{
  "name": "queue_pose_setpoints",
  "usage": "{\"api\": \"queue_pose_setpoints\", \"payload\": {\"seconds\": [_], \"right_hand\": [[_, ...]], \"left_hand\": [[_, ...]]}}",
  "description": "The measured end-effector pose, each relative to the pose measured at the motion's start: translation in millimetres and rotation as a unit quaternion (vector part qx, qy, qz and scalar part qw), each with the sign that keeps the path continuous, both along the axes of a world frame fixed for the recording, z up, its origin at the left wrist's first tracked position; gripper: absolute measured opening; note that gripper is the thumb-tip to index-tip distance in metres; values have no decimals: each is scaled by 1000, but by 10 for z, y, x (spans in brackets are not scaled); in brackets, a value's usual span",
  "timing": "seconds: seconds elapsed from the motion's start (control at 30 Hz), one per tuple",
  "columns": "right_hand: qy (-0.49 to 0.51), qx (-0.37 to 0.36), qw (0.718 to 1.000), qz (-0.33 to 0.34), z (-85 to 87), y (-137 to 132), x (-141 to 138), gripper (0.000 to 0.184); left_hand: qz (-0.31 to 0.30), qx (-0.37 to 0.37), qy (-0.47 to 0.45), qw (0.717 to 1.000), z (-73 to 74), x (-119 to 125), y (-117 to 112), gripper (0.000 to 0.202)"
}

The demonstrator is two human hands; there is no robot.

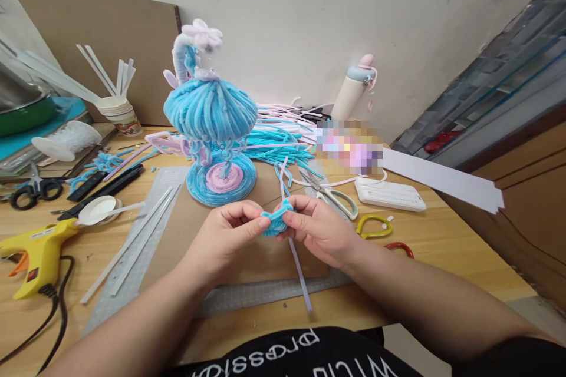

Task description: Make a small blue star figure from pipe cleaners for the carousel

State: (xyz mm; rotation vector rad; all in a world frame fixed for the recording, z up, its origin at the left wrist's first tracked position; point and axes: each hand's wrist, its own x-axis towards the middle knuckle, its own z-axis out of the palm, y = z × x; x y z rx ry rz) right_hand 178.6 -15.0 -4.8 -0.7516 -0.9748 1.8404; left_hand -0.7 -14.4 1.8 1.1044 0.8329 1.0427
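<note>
Between my two hands is a small bent piece of fuzzy blue pipe cleaner (pixel 276 221). My left hand (pixel 239 227) pinches its left end with thumb and forefinger. The right end is gripped by my right hand (pixel 316 227), its thumb pressed on the front. A pale lilac pipe cleaner (pixel 300 274) lies on the brown board (pixel 198 247) and passes under my right hand. Just beyond my hands stands a blue pipe-cleaner lamp shape (pixel 210 109) with a pleated shade, a pink flower on top and a round blue and pink base.
At the left lie a yellow glue gun (pixel 39 253), black-handled scissors (pixel 36 188) and clear glue sticks (pixel 144 241). Blue pipe cleaners (pixel 278 144) are heaped behind. To the right are green-and-white scissors (pixel 336 197), a white power bank (pixel 390 194), yellow-handled pliers (pixel 375 225) and a bottle (pixel 351 91).
</note>
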Motion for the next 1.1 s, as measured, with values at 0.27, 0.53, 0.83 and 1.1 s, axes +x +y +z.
{"api": "queue_pose_setpoints", "payload": {"seconds": [0.27, 0.53, 0.83, 1.1], "right_hand": [[-94, 112, 989, -34, 0, -79, -28, 19], [-174, 253, 947, -91, -47, -140, -57, 12], [-111, 195, 969, -102, -28, -106, -41, 16], [-251, 230, 934, -108, 213, 167, 285, 39]], "left_hand": [[4, -23, -49, 999, -76, 44, -35, 19], [36, 26, -21, 999, -119, 70, -72, 18], [37, 82, 10, 996, -56, 62, -42, 6], [78, 62, 21, 995, -54, 7, -41, 7]]}}
